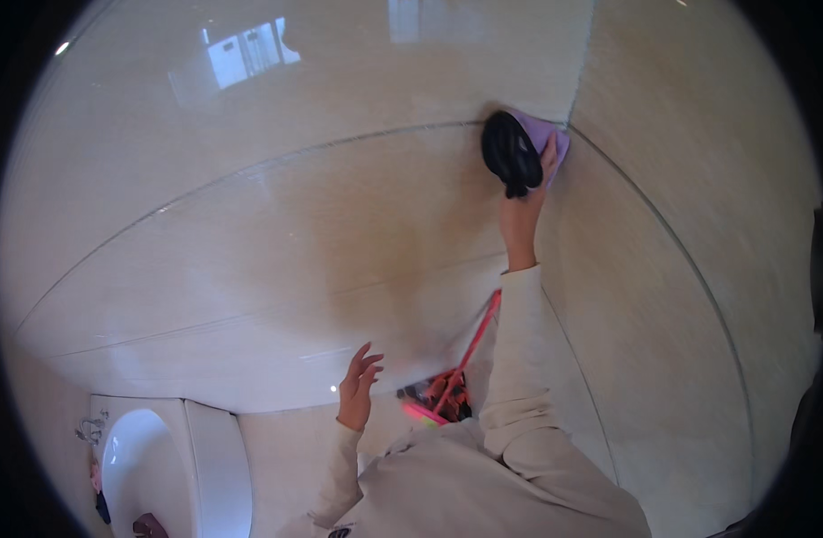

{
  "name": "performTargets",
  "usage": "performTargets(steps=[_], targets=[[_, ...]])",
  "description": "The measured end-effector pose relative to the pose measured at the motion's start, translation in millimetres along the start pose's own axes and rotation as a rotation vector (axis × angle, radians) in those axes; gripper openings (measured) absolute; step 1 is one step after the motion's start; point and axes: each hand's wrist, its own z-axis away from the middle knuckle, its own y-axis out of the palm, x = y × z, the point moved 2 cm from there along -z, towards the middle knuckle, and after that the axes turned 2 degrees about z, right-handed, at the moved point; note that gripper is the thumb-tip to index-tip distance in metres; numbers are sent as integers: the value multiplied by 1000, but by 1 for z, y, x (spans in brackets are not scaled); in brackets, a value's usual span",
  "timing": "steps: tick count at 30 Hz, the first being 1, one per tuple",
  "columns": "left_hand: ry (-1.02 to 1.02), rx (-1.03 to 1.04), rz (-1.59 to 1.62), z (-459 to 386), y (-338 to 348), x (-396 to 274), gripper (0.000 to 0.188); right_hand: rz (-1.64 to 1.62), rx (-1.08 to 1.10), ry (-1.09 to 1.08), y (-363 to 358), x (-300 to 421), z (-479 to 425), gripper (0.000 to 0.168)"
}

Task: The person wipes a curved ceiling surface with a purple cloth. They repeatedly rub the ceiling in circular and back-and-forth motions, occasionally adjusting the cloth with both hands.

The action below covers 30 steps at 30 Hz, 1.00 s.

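Note:
My right hand (544, 165) reaches up the tiled wall, pressing a purple cloth (542, 131) against it near the corner where two walls meet. A black rounded object (511, 153) covers part of that hand; what it is cannot be told. Lower down at left, my left hand (359, 390) hangs in front of the wall with its fingers apart and holds nothing. Glossy beige wall tiles (284, 222) fill much of the view.
A red-handled broom or mop (479, 333) leans in the corner below, beside a dark and red heap (438, 393). At lower left stands a white bathtub (216, 464) with a metal faucet (89, 430) and a dark reddish item (149, 526) inside.

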Motion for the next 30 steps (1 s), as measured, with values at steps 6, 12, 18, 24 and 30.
performTargets(steps=[6, 12, 18, 24, 30], targets=[[-59, 325, -47, 22, 58, 29, 48, 180, 187, 178, -13, -80, 159, 58], [-151, 371, -140, 58, 32, 22, 50, -148, -7, 640, 6, -118, 256, 70], [-247, 135, -156, 77, -30, 25, 50, -2, -11, 252, 26, -8, 127, 63], [-229, 145, -178, 72, -37, 10, 50, -143, -368, 772, 28, -143, 272, 48], [-279, 170, -140, 86, -17, 39, 49, -405, -219, 1080, 0, -84, 223, 42]])
